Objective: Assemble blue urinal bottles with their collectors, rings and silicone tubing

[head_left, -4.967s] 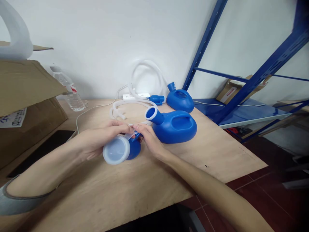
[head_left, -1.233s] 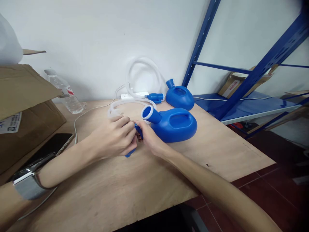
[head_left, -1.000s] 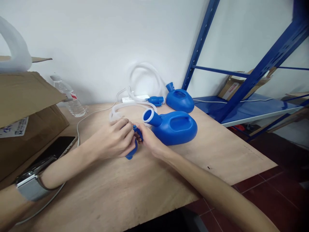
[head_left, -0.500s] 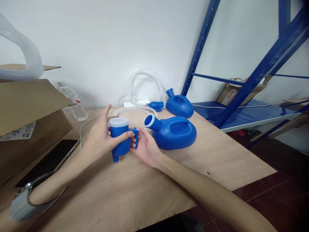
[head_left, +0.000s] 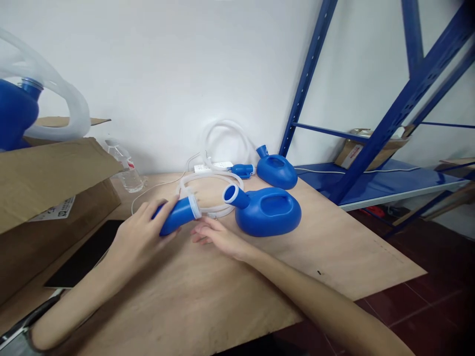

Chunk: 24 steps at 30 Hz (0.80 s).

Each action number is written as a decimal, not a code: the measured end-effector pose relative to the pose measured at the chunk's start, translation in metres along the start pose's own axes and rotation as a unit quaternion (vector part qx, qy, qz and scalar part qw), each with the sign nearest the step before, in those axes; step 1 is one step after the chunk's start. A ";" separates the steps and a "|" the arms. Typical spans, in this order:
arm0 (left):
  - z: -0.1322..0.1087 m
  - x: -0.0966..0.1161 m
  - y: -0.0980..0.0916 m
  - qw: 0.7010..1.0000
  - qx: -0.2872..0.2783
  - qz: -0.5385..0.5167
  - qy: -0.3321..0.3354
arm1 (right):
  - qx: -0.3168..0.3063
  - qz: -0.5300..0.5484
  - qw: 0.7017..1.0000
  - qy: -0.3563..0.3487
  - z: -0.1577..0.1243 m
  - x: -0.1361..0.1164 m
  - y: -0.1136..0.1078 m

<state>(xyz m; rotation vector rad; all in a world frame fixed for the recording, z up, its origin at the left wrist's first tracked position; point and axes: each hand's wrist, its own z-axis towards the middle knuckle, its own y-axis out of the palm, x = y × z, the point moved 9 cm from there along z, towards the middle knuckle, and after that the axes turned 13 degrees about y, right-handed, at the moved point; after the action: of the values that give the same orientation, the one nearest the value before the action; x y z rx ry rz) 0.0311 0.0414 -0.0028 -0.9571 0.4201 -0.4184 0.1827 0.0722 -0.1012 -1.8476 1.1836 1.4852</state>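
Blue plastic is filling the left hand [head_left: 143, 225]: the cup [head_left: 178, 216] is lying tilted in it over the counter [head_left: 230, 291], between front and back edges, its white rim [head_left: 194, 207] facing right. The left grip is wrapping the body; the right hand [head_left: 215, 237] is hanging loosely spread just beside the rim, pinching nothing visible; whether a fingertip is touching, I cannot tell. Good handling is probably calling for the left grip to be supporting the underside without squeezing, and for the right fingers to be approaching softly. The jug [head_left: 256, 220] is standing near, toward the right edge, so small movements are looking safest. Behind, the tube [head_left: 242, 185] is coiling toward the back edge.
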 end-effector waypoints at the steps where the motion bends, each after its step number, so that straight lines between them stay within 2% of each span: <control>1: -0.003 0.002 0.006 0.999 -0.011 0.038 0.026 | -0.007 -0.078 0.997 -0.026 -0.007 -0.011 0.003; 4: -0.012 0.009 0.026 0.992 -0.035 0.091 0.084 | 0.002 -0.290 0.945 -0.154 -0.040 -0.054 0.010; 6: -0.017 0.008 0.038 0.990 -0.046 0.098 0.088 | 0.077 -0.370 0.892 -0.248 -0.064 -0.086 0.002; 8: -0.021 0.005 0.046 0.990 -0.056 0.100 0.077 | 0.175 -0.434 0.826 -0.314 -0.085 -0.111 -0.014; 10: -0.025 0.002 0.050 0.989 -0.065 0.110 0.071 | 0.257 -0.494 0.764 -0.326 -0.095 -0.124 -0.035; 12: -0.027 -0.002 0.050 0.988 -0.072 0.122 0.066 | 0.284 -0.542 0.729 -0.306 -0.093 -0.127 -0.058; 15: -0.030 -0.011 0.047 0.988 -0.086 0.122 0.050 | 0.243 -0.572 0.739 -0.259 -0.080 -0.118 -0.085; 17: -0.032 -0.017 0.046 0.988 -0.090 0.123 0.037 | 0.232 -0.585 0.740 -0.238 -0.072 -0.113 -0.094; 21: -0.033 -0.022 0.043 0.991 -0.052 0.122 0.025 | 0.266 -0.617 0.713 -0.201 -0.063 -0.112 -0.097; 24: -0.027 -0.004 0.043 0.992 -0.016 0.103 0.074 | 0.277 -0.628 0.708 -0.167 -0.061 -0.117 -0.094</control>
<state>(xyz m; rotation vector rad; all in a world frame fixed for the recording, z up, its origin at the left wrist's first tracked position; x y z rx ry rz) 0.0203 0.0473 -0.0526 -0.9077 0.6550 -0.2963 0.2909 0.1085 0.0138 -1.2831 -0.0167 0.4879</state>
